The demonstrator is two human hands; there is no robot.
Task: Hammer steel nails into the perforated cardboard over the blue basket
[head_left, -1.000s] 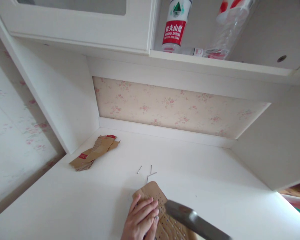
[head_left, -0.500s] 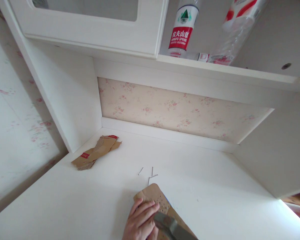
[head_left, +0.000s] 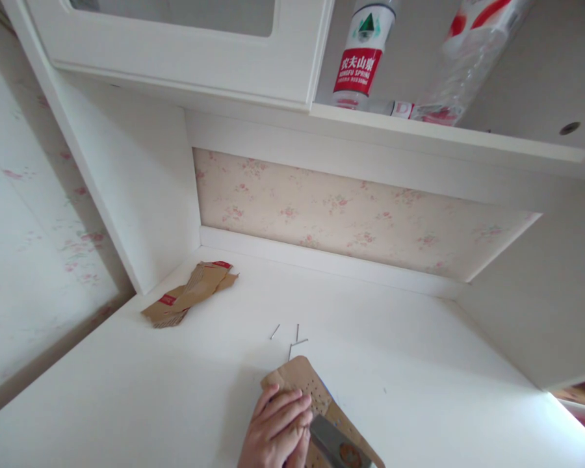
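1. Left hand [head_left: 276,429], bottom centre; fingers bunched on the perforated brown board [head_left: 322,398], seemingly steadying it; whether they pinch anything, I cannot tell;
2. Hammer head [head_left: 329,437], bottom centre, over the board, beside the fingers; right hand out of sight;
3. Nails [head_left: 297,333], loose mid-frame, presumably for easy reach;
4. Torn cardboard [head_left: 192,294], centre left, apparently out of the way.

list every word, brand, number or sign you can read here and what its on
"农夫山泉": left bottle on the shelf
"NONGFU SPRING": same bottle, just below, slightly blurred
Green mountain-like sign: same bottle, higher up
Bottom line of print, same bottle: too small to read
Red patches on the cardboard: too blurred
Right bottle: red shapes, no readable words
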